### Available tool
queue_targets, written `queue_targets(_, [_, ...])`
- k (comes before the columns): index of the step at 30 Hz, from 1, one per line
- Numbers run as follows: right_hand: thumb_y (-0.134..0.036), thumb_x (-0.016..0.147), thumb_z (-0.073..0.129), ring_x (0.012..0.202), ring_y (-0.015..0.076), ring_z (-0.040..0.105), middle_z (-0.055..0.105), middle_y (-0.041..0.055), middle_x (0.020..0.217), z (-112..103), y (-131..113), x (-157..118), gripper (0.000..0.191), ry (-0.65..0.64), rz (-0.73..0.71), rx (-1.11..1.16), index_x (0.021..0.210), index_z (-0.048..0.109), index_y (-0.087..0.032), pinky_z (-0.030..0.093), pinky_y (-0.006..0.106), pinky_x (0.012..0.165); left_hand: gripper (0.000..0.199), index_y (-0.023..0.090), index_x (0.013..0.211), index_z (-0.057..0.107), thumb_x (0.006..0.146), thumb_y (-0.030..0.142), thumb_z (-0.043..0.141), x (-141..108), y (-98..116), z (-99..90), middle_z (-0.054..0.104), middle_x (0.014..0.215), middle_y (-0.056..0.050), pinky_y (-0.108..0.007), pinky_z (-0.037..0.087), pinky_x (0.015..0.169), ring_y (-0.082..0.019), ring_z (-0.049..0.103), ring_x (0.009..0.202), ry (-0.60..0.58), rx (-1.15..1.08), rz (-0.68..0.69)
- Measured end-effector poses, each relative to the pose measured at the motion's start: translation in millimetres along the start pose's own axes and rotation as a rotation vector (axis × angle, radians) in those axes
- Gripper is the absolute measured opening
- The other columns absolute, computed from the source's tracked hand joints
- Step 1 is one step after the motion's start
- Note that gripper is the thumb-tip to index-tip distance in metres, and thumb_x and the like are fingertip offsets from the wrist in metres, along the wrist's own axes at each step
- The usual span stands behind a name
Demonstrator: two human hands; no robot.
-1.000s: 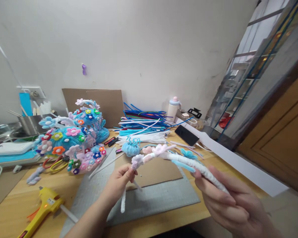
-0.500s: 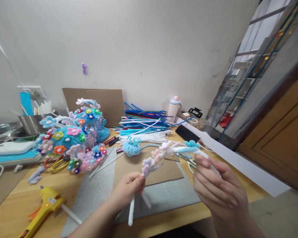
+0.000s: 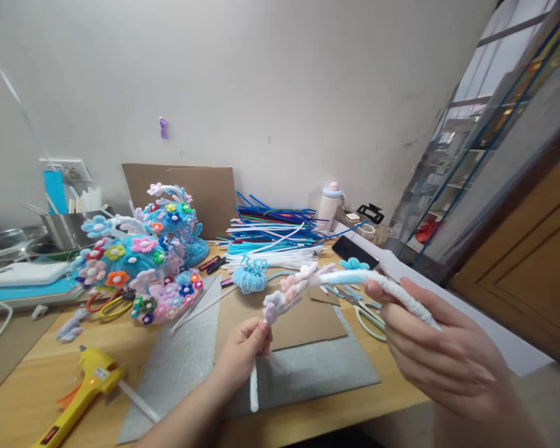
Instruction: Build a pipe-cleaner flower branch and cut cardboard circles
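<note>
A curved strand of fuzzy pipe cleaners (image 3: 338,277), white and pale blue, stretches between my two hands above the table. Pink and lilac flowers are bunched along its left part, and a blue pipe-cleaner flower (image 3: 353,264) sits near its right part. My left hand (image 3: 248,342) pinches the left end below the lilac flower, with a white stem hanging under the fist. My right hand (image 3: 441,336) holds the thick white twisted end between thumb and fingers. Behind the strand, a light-blue fuzzy pumpkin-like ball (image 3: 249,280) rests on the cardboard (image 3: 280,333).
A yellow glue gun (image 3: 93,379) lies at the front left. Finished flower-covered pieces (image 3: 140,249) stand behind it. Pipe-cleaner bundles (image 3: 275,233) lie along the wall. Scissors (image 3: 371,320), a phone (image 3: 354,251) and a bottle (image 3: 330,205) are on the right. A grey cutting mat (image 3: 308,373) lies under the cardboard.
My right hand has moved right and slightly nearer, and more of the white twisted end shows. The left hand has shifted slightly left; one hanging stem below it is now out of sight.
</note>
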State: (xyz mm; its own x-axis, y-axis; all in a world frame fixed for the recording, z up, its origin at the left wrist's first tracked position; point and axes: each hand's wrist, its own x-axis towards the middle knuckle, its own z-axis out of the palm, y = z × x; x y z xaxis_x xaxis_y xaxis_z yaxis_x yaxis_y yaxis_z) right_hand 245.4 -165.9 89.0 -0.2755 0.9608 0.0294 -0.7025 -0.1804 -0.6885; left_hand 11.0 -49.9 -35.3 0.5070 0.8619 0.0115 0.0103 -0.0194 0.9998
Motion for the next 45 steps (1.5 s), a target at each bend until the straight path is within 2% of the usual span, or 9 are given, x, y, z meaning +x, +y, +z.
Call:
queue_targets(4, [-0.037,0.097,0.040,0.024,-0.0033,0.011,0.044,-0.0095,0.058,1.6,-15.7,-15.4,0.032,-0.123,0.114,0.081,0.107,0.062,-0.016,0.019,0.006,0.024,0.055,0.016,0.058,0.055,0.071,0.070,0.056,-1.7,8.2,-1.2,0.048,0.054,0.001,-0.025,0.032,0.058,-0.013,0.042,0.056,0.057,0.011,0.035])
queue_targets(11, [-0.034,0.095,0.049,0.030,-0.0031,0.013,0.048,-0.0081,0.061,6.8,-10.8,-15.3,0.026,-0.078,0.058,0.077,0.104,0.063,-0.014,0.031,0.006,0.035,0.055,0.017,0.059,0.052,0.072,0.070,0.053,-1.1,5.8,2.5,0.047,0.054,0.001,-0.025,0.033,0.057,-0.013,0.043,0.055,0.021,-0.023,0.047])
queue_targets(23, [-0.030,0.092,0.052,0.024,-0.0030,0.003,0.037,-0.0112,0.051,13.2,-6.3,7.3,0.018,-0.071,-0.095,-0.003,0.098,0.061,-0.017,0.009,0.009,0.022,0.055,0.017,0.055,0.052,0.078,0.067,0.050,2.7,-9.7,5.4,0.051,0.053,0.000,-0.027,0.033,0.059,-0.014,0.044,0.055,-0.006,-0.031,0.041])
queue_targets(30, [-0.040,0.090,0.053,0.025,-0.0008,0.006,0.026,-0.0130,0.041,0.7,-34.5,42.0,0.025,-0.197,0.112,-0.181,0.085,0.059,-0.017,0.012,0.009,0.026,0.053,0.023,0.111,0.053,0.079,0.065,0.049,-0.8,2.8,4.1,0.057,0.107,-0.007,-0.035,0.037,0.090,-0.024,0.051,0.104,0.303,-0.144,0.174])
queue_targets(33, [-0.040,0.091,0.051,0.027,-0.0003,0.008,0.025,-0.0124,0.044,-6.6,-42.0,61.7,0.027,-0.306,0.208,-0.242,0.088,0.062,-0.015,0.013,0.009,0.026,0.034,0.026,0.109,0.050,0.085,0.051,0.049,-2.2,23.3,-1.4,0.051,0.110,-0.004,-0.033,0.035,0.093,-0.021,0.047,0.109,0.578,-0.213,0.332])
queue_targets(35, [-0.039,0.093,0.048,0.028,0.0002,0.008,0.025,-0.0118,0.046,-11.4,-43.7,75.3,0.030,-0.386,0.273,-0.263,0.092,0.064,-0.014,0.014,0.010,0.026,0.025,0.027,0.106,0.052,0.083,0.036,0.057,-1.9,50.9,-6.9,0.051,0.107,-0.002,-0.030,0.036,0.092,-0.020,0.048,0.107,0.629,-0.148,0.451])
queue_targets(39, [-0.038,0.095,0.042,0.029,0.0011,0.009,0.025,-0.0112,0.048,-18.6,-43.8,99.4,0.036,-0.522,0.374,-0.278,0.097,0.065,-0.011,0.015,0.010,0.026,0.021,0.026,0.103,0.058,0.082,0.029,0.058,7.5,127.2,-17.3,0.058,0.106,-0.001,-0.029,0.037,0.089,-0.019,0.051,0.103,0.403,0.194,0.517])
queue_targets(42, [-0.039,0.095,0.043,0.029,0.0012,0.009,0.024,-0.0116,0.048,-22.0,-43.2,112.4,0.037,-0.561,0.411,-0.339,0.097,0.065,-0.010,0.015,0.010,0.025,0.019,0.024,0.097,0.063,0.083,0.035,0.055,23.6,174.1,-20.5,0.063,0.101,-0.001,-0.028,0.039,0.083,-0.019,0.055,0.096,0.072,0.352,0.377])
queue_targets(45, [-0.041,0.092,0.048,0.029,0.0012,0.011,0.026,-0.0117,0.047,-26.2,-42.4,120.0,0.035,-0.541,0.421,-0.423,0.092,0.065,-0.010,0.014,0.010,0.025,0.028,0.024,0.090,0.068,0.085,0.046,0.051,41.9,193.2,-20.1,0.064,0.087,0.001,-0.026,0.037,0.066,-0.016,0.054,0.077,-0.235,0.555,0.183])
